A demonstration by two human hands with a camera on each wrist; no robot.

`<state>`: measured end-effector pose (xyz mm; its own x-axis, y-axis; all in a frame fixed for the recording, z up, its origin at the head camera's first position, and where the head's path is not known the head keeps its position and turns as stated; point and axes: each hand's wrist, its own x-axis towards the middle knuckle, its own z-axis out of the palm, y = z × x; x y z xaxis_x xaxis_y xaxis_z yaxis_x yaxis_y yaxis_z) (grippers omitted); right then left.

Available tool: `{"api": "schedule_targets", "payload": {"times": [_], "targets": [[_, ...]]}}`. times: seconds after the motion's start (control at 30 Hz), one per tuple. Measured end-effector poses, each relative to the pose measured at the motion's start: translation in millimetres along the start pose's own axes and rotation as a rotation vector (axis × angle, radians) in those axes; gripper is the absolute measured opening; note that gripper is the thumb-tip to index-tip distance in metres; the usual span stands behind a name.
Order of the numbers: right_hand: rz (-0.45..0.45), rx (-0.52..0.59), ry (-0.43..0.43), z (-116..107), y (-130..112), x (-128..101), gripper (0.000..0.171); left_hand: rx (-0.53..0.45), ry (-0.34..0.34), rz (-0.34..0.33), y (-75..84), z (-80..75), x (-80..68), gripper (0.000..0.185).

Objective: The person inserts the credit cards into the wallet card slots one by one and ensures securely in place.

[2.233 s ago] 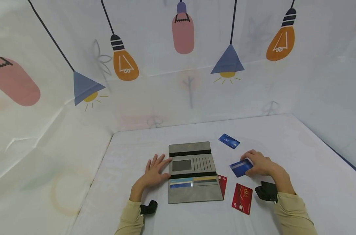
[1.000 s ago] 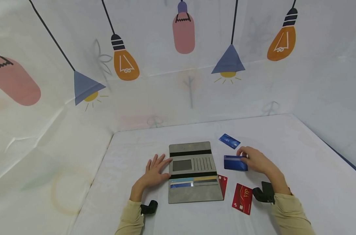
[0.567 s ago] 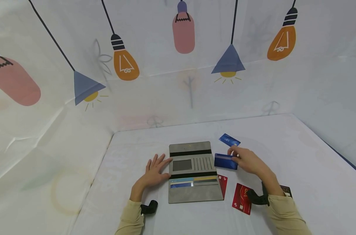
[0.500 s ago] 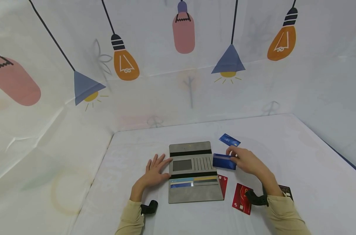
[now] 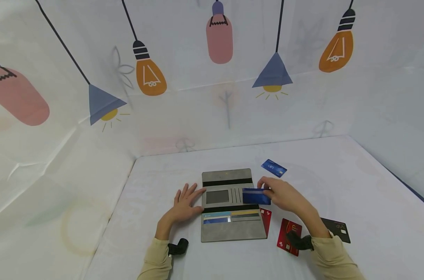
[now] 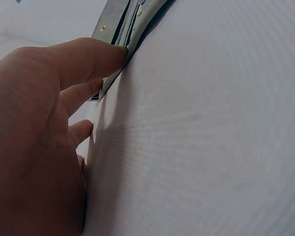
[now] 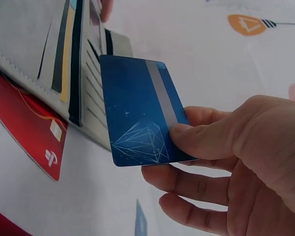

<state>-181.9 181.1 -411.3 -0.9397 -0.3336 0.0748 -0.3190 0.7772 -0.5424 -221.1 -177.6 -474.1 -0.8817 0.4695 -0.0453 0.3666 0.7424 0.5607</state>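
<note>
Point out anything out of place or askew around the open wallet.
One red card sticks out from under the right edge of the open grey wallet, half tucked. Loose on the white table lie a red VIP card, a black card and a light blue card, all at different angles. Nothing looks damaged.

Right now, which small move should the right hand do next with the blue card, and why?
Probably slide the blue card a little further left, into one of the wallet's slots. The right hand pinches it just above the slot rows, its edge pointing at them, while the left hand rests flat against the wallet's left edge.
</note>
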Motion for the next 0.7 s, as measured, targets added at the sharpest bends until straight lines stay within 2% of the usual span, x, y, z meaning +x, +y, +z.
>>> {"api": "schedule_targets", "payload": {"times": [0.5,0.7], "targets": [[-0.001,-0.049,-0.021,9,-25,-1,0.017,-0.002,0.002,0.005,0.3,-0.3,-0.7,0.061],[-0.037,-0.043,-0.036,13,-29,-1,0.019,-0.002,0.003,0.006,0.6,-0.5,-0.5,0.061]]}}
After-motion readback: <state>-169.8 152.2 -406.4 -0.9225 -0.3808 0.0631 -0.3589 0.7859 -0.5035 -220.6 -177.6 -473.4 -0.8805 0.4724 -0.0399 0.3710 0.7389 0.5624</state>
